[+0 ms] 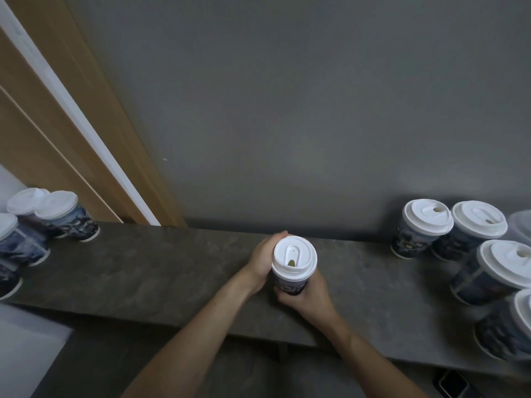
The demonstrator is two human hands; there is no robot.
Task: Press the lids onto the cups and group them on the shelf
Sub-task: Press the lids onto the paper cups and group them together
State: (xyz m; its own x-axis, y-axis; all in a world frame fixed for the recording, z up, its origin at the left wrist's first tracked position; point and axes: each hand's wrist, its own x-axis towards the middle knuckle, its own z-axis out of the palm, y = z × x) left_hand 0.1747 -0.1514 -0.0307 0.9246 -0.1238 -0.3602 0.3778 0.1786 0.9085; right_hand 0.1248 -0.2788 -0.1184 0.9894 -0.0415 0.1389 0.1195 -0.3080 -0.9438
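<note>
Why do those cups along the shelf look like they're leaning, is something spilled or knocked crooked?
Nothing stands out. The cup held between the left hand and right hand has its lid on. The cups at both ends of the shelf are lidded; their lean is probably wide-angle distortion. No spill shows.

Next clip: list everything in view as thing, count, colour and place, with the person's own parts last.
Held cup: one, dark blue print, mid-shelf, between both hands.
Its lid: one, white, on the cup.
Left cup group: at least four, blue print, white lids, left end of shelf; partly cut off.
Right cup group: at least four, blue print, white lids, right end; a fifth shape is blurred.
Shelf: one, dark grey stone look, along grey wall.
Door frame: tan wood, upper left.
Dark object: one, bottom right, unclear.
Left hand: on the cup's side.
Right hand: gripping the cup lower down.
</note>
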